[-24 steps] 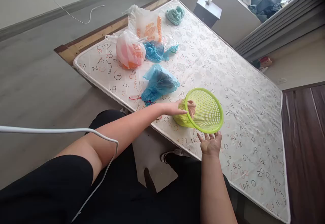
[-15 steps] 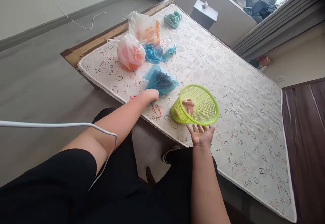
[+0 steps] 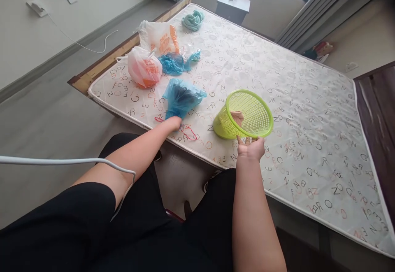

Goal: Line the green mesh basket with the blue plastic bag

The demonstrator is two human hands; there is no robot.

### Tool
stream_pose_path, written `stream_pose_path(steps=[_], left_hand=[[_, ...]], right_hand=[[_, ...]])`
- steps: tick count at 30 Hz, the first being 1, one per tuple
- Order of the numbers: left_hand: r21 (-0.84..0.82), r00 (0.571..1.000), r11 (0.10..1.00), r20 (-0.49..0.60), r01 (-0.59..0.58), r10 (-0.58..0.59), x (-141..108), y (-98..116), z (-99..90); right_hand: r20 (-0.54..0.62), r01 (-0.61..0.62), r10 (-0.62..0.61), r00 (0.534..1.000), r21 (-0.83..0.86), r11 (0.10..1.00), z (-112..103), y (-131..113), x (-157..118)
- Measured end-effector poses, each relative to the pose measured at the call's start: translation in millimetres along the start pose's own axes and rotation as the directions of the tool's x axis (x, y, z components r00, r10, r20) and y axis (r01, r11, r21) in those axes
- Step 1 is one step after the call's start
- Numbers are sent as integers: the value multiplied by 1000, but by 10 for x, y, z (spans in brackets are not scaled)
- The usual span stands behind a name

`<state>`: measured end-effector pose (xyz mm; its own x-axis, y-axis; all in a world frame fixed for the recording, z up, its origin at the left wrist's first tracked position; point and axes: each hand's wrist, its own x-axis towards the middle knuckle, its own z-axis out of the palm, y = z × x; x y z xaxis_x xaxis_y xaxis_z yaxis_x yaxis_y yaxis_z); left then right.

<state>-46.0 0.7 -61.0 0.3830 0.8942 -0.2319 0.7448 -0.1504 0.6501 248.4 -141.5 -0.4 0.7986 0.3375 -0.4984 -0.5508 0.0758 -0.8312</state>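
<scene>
My left hand (image 3: 174, 124) is at the near end of a thin blue plastic bag (image 3: 185, 95) with something dark inside. Its fingers are hidden at the bag, so their grip does not show. A lime-green mesh basket (image 3: 222, 122) tilts on the mattress, its mouth facing up toward me. Inside lies a beige, cloth-like item (image 3: 237, 117). At the basket's near rim, my right hand (image 3: 251, 148) has its palm up, fingers curled at the rim and thumb on the right side. A thin red loop (image 3: 189, 133) lies on the mattress beside my left hand.
The letter-printed mattress (image 3: 296, 156) sits on a wooden bed frame (image 3: 129, 41). White-and-orange plastic bags (image 3: 143, 66), another blue bag (image 3: 173, 63) and a teal bundled cloth (image 3: 193, 20) lie farther back. A white cable (image 3: 68, 161) crosses over my left arm.
The basket has moved right and away from the blue bag, with my right hand's fingers now curled at its rim. My left hand has shifted slightly toward me, and the bag's near end looks drawn out.
</scene>
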Motion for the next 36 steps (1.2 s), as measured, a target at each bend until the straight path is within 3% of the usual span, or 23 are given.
stream_pose_path(steps=[3, 5, 8, 10, 11, 12, 14, 16, 18, 20, 23, 26, 31, 34, 36], left_hand=[[72, 988, 995, 131, 75, -84, 0, 89, 39], [37, 992, 998, 120, 44, -49, -49, 224, 15], [-127, 996, 992, 85, 4, 7, -188, 450, -54], [-221, 999, 975, 47, -8, 19, -277, 552, -91], [-241, 999, 971, 33, -10, 18, -305, 581, -100], [-252, 999, 968, 29, -11, 19, -318, 595, -100], [-285, 998, 959, 48, -14, 28, -299, 595, -79], [-358, 994, 933, 92, -19, 56, -232, 585, -37], [-448, 984, 893, 137, -40, 112, -150, 593, 6], [-512, 967, 856, 171, -75, 187, -79, 624, 32], [-526, 949, 841, 184, -126, 256, -25, 677, 23], [-435, 949, 884, 172, -169, 266, -18, 693, -37], [-147, 931, 942, 168, -302, 325, 3, 640, -161], [-56, 945, 953, 122, -298, 303, 45, 571, -215], [3, 956, 960, 92, -281, 279, 73, 512, -239]], right_hand=[[-48, 29, -31, 998, -47, 998, -65, -55, 142], [-27, 51, -54, 998, -96, 994, -97, -10, 193], [102, 78, -55, 993, -232, 970, -85, 240, 70], [184, 12, 54, 981, -337, 941, -14, 492, -155], [166, -85, 156, 974, -371, 925, 39, 618, -288], [138, -192, 263, 955, -388, 902, 100, 730, -419], [229, -275, 398, 888, -429, 861, 230, 878, -625], [386, -217, 414, 825, -459, 861, 343, 908, -713], [512, -82, 347, 785, -470, 879, 420, 853, -694], [581, 35, 291, 760, -483, 875, 462, 781, -624], [617, 94, 305, 725, -529, 844, 481, 750, -535], [626, 123, 290, 724, -531, 838, 493, 809, -495], [664, 230, 166, 729, -466, 855, 540, 894, -408], [693, 302, 108, 713, -443, 844, 558, 899, -329], [680, 330, 71, 730, -441, 835, 559, 894, -282]])
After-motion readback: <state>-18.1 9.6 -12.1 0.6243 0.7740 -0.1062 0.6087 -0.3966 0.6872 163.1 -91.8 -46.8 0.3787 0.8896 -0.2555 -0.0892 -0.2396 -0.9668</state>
